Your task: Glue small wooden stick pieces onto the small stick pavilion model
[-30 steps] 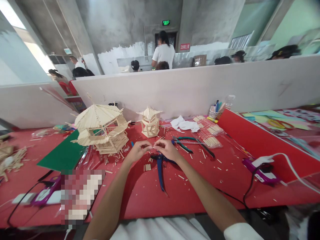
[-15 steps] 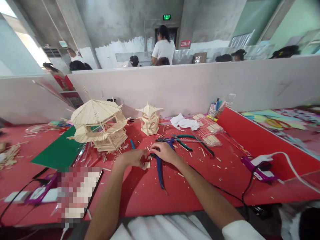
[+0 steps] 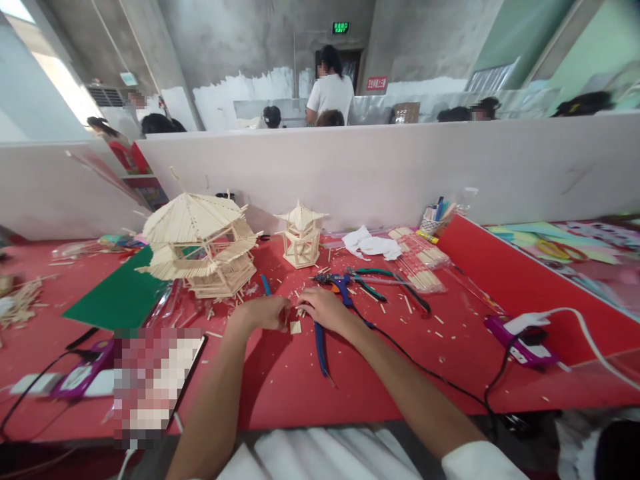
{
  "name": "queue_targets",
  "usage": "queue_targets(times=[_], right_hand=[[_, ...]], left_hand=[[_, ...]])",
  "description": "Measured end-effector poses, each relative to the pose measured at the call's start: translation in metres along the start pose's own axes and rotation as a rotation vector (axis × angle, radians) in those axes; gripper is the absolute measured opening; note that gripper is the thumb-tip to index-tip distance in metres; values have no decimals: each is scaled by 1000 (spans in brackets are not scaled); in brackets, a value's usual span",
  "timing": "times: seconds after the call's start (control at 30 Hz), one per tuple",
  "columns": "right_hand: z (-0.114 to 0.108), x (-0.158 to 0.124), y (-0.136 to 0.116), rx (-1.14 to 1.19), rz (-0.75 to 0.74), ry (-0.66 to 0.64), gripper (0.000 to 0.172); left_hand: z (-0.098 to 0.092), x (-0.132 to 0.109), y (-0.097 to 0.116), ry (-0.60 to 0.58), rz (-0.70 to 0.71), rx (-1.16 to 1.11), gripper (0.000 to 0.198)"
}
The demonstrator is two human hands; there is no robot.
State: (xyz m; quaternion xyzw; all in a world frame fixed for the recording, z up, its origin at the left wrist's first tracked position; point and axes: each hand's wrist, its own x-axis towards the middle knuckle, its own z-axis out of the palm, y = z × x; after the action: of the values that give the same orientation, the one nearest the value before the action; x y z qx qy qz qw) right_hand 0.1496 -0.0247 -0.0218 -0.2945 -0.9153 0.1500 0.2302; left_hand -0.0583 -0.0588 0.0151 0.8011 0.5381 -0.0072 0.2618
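Note:
Both my hands work close together over the red table, their fingertips a small gap apart. My left hand (image 3: 270, 313) is closed, fingers curled, and whatever it pinches is too small to make out. My right hand (image 3: 320, 307) has its fingers bent together above the pliers with blue handles (image 3: 321, 350), whose head it hides. What is in these fingers is also unclear. A small panel of short wooden sticks (image 3: 296, 327) lies flat just below the fingertips. Beyond my right hand lies a blue glue gun (image 3: 343, 287) with its cord.
Behind stand a large stick pavilion (image 3: 200, 243) and a small one (image 3: 301, 239). Teal-handled pliers (image 3: 373, 280), a white cloth (image 3: 370, 243) and bagged sticks (image 3: 423, 263) lie right. A phone (image 3: 160, 387), green board (image 3: 120, 290) and power strip (image 3: 525, 340) flank my arms.
My left hand has drawn up from the small stick panel, which now shows more fully. My right hand has shifted slightly down, uncovering more of the glue gun.

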Motion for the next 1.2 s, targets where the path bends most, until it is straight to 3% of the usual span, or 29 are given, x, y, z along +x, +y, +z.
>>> queue_targets(times=[0.33,0.57,0.73,0.97,1.2], right_hand=[[15,7,-9,-53,10,-29,7],[17,7,-8,-72,-37,-59,11],[18,8,-10,-85,-33,-74,13],[15,6,-7,-88,-29,-59,15],[0,2,2,-116,35,-20,9]], left_hand=[[-6,0,-4,234,10,135,36],[-8,1,1,184,-37,196,34],[-11,1,4,163,-26,176,21],[-7,3,-2,-84,-67,-73,8],[0,4,-6,-133,-100,-162,10]])
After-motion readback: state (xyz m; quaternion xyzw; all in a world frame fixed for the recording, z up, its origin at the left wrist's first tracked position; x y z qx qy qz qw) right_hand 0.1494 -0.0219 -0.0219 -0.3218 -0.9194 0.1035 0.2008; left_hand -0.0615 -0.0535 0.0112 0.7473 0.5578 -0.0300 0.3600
